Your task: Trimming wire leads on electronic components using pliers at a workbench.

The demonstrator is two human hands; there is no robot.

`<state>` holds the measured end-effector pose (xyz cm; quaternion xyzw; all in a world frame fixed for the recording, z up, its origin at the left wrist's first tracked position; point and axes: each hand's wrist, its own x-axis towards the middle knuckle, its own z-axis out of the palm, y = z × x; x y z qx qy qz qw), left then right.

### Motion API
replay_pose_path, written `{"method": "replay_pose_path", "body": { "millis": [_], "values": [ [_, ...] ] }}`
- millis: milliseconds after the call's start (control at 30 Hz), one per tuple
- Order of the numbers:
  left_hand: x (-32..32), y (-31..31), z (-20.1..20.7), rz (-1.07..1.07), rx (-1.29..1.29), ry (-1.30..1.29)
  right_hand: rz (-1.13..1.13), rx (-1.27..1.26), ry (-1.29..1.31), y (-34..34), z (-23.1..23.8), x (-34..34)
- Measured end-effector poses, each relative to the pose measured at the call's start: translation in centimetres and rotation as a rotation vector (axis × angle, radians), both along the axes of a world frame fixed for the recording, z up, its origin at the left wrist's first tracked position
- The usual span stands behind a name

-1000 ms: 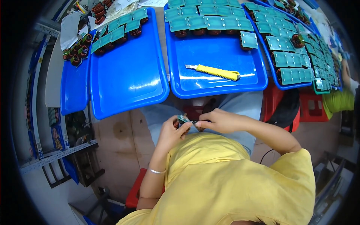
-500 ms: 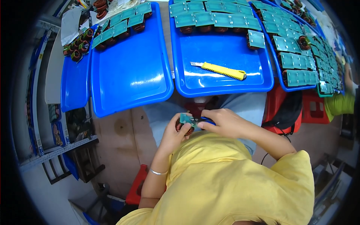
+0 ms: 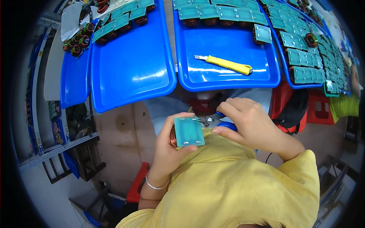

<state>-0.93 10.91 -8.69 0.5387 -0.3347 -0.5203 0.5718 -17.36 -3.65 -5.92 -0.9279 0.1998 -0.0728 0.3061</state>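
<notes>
The left hand (image 3: pixel 171 146) grasps a flat, square, matte green board (image 3: pixel 189 131) with a copper wire coil (image 3: pixel 173 136) under it, thumb on the near edge, fingers curled behind, palm turned up. Just right of that grip, the right hand (image 3: pixel 249 123) is clenched around blue-handled cutters (image 3: pixel 220 121), whose metal tip touches the board's far edge. Beyond both lies a glossy blue tray (image 3: pixel 228 72) bearing a yellow knife (image 3: pixel 226 64).

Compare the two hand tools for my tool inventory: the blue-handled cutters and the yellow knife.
The blue-handled cutters are gripped in the right hand; the yellow knife lies untouched on a blue tray. The cutters are mostly hidden by fingers; the knife shows whole, long and slim. Both have metal tips.
</notes>
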Motion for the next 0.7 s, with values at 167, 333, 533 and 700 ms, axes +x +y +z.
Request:
{"method": "replay_pose_path", "body": {
  "millis": [167,333,533,700],
  "values": [
    [-0.2,0.4,0.9,0.041,-0.026,-0.065,0.023,-0.026,0.010,0.1,0.8,0.0],
    [-0.2,0.3,1.1,-0.006,-0.058,-0.131,0.032,-0.050,-0.043,0.1,1.0,0.1],
    [-0.4,0.2,1.3,-0.019,-0.098,-0.287,0.063,-0.093,-0.099,0.2,1.4,0.8],
    [-0.5,0.5,1.3,-0.013,-0.078,-0.269,0.073,-0.093,-0.098,0.4,1.6,1.0]
  ]
}}
